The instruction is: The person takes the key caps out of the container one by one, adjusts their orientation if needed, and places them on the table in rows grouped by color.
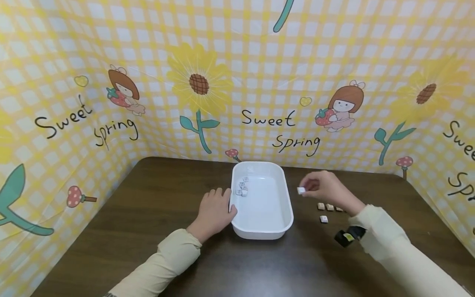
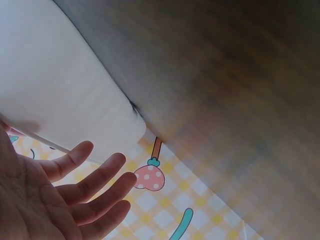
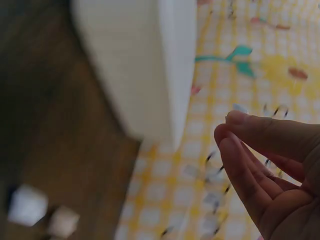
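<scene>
A white rectangular tray stands on the table, with several small white keycaps gathered at its left side. My left hand touches the tray's left wall; in the left wrist view its fingers are spread and nearly straight. To the right of the tray, my right hand pinches one white keycap between thumb and fingertips, above the table. In the right wrist view the fingers mostly hide that keycap. Another white keycap lies below the right hand.
A row of beige keycaps lies by the right wrist, partly covered by the sleeve. A black wrist device hangs under the right cuff. Behind the dark wooden table rises a yellow checked cloth.
</scene>
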`<act>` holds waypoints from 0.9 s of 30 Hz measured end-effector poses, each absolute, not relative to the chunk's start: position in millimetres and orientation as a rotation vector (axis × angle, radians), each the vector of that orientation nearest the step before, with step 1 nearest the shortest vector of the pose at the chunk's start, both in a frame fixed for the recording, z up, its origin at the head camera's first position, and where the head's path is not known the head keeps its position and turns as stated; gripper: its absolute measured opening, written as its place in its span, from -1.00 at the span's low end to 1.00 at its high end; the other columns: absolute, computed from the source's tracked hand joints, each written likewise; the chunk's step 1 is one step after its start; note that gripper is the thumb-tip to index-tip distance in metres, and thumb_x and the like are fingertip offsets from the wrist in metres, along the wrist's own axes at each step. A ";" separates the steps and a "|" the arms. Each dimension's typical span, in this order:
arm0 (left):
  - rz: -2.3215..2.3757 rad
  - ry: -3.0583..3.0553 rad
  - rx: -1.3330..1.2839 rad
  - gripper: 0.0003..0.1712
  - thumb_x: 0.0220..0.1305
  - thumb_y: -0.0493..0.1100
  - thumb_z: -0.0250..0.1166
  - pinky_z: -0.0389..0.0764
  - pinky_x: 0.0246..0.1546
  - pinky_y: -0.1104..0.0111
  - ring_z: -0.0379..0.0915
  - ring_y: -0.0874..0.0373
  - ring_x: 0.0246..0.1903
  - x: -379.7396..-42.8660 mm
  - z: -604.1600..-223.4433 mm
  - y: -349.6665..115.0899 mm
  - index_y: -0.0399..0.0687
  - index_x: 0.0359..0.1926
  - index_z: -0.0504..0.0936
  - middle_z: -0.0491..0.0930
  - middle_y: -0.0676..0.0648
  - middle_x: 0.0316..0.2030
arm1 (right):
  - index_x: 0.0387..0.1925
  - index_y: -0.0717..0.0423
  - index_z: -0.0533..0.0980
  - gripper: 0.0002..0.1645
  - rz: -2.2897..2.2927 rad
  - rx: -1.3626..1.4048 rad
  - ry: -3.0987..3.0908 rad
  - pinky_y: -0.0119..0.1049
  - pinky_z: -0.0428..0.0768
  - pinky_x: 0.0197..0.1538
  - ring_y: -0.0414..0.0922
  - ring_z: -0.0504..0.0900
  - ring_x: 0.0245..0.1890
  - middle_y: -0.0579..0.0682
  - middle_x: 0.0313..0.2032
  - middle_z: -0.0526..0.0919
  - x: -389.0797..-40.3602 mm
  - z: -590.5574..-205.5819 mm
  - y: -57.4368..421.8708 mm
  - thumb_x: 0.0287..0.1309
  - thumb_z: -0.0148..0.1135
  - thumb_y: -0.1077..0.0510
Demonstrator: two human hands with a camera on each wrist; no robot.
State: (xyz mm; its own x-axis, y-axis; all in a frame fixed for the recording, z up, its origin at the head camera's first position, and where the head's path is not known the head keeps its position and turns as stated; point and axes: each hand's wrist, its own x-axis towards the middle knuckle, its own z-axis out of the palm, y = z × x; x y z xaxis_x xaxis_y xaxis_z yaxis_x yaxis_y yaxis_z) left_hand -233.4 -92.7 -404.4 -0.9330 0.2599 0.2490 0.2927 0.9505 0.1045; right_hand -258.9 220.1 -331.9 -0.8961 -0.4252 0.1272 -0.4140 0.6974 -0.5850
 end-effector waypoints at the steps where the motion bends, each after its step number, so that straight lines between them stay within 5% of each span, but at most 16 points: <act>1: -0.204 -2.872 -0.410 -0.51 0.18 0.04 0.12 0.44 -0.13 0.08 0.39 -0.07 -0.23 -233.5 -404.0 -92.9 -0.19 0.03 0.45 0.50 -0.21 -0.25 | -0.37 0.19 0.59 -0.86 -0.974 -0.685 2.884 -0.37 0.60 -0.36 -0.19 0.66 -0.40 0.03 -0.42 0.70 -256.3 -335.9 229.1 -0.05 0.36 0.30; 13: -0.203 -2.895 -0.387 -0.49 0.19 0.04 0.12 0.44 -0.11 0.07 0.39 -0.08 -0.22 -234.4 -401.3 -94.4 -0.20 0.06 0.45 0.51 -0.23 -0.22 | -0.42 0.21 0.59 -0.85 -0.899 -0.566 2.896 -0.42 0.55 -0.43 -0.34 0.60 -0.48 0.01 -0.45 0.67 -240.8 -391.9 303.3 -0.13 0.39 0.32; 27: -0.227 -2.905 -0.394 -0.48 0.19 0.04 0.10 0.44 -0.09 0.07 0.38 -0.08 -0.20 -234.1 -405.0 -92.2 -0.20 0.08 0.44 0.51 -0.22 -0.19 | -0.45 0.19 0.57 -0.84 -0.884 -0.602 2.889 -0.44 0.52 -0.45 -0.42 0.52 -0.53 -0.04 -0.50 0.65 -241.0 -416.8 316.0 -0.15 0.41 0.31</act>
State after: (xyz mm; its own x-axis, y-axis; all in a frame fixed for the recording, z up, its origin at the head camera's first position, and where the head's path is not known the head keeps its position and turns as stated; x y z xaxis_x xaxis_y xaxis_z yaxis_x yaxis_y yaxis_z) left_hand -234.1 -92.2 -405.0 -0.9442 0.2467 0.2184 0.2777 0.9526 0.1245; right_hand -241.0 316.0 -416.8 -0.9218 -0.3837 0.0551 -0.3489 0.7593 -0.5493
